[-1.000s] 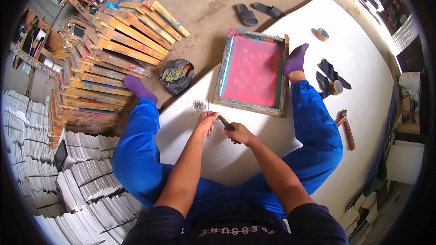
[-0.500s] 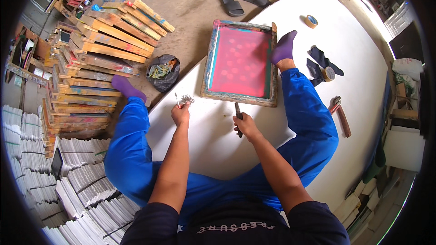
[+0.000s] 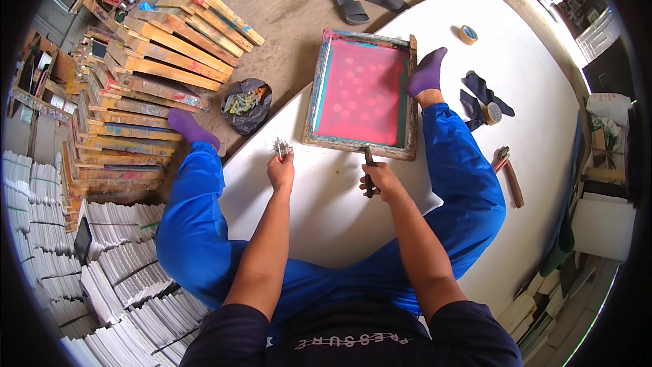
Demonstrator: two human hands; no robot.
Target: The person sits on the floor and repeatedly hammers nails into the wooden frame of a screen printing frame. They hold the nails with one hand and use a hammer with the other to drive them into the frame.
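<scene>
My left hand (image 3: 280,171) is closed round a thin tool with a bit of red on it, mostly hidden by the fingers. Just beyond the fingertips lies a small pile of shiny metal bits (image 3: 282,145), too small to name surely. A dark plier-like tool (image 3: 369,171) is gripped in my right hand (image 3: 384,181), its tip pointing away from me at the near edge of a screen-printing frame (image 3: 360,150). Whether the tip touches that frame, I cannot tell. Pink mesh (image 3: 356,95) with pale spots fills the worn wooden frame, which lies flat beside my right foot.
A white board (image 3: 523,231) lies under the frame. On it at right are a hammer (image 3: 514,185), red-handled pliers (image 3: 501,160), dark cloth pieces (image 3: 480,88) and tape rolls (image 3: 467,35). Stacked wooden frames (image 3: 146,112), a black bag (image 3: 255,117) and paper stacks (image 3: 129,272) flank my left leg.
My left hand has moved slightly right and turned its thin tool down over the metal bits. My right hand has shifted right and a little away from me, bringing its tool closer to the frame.
</scene>
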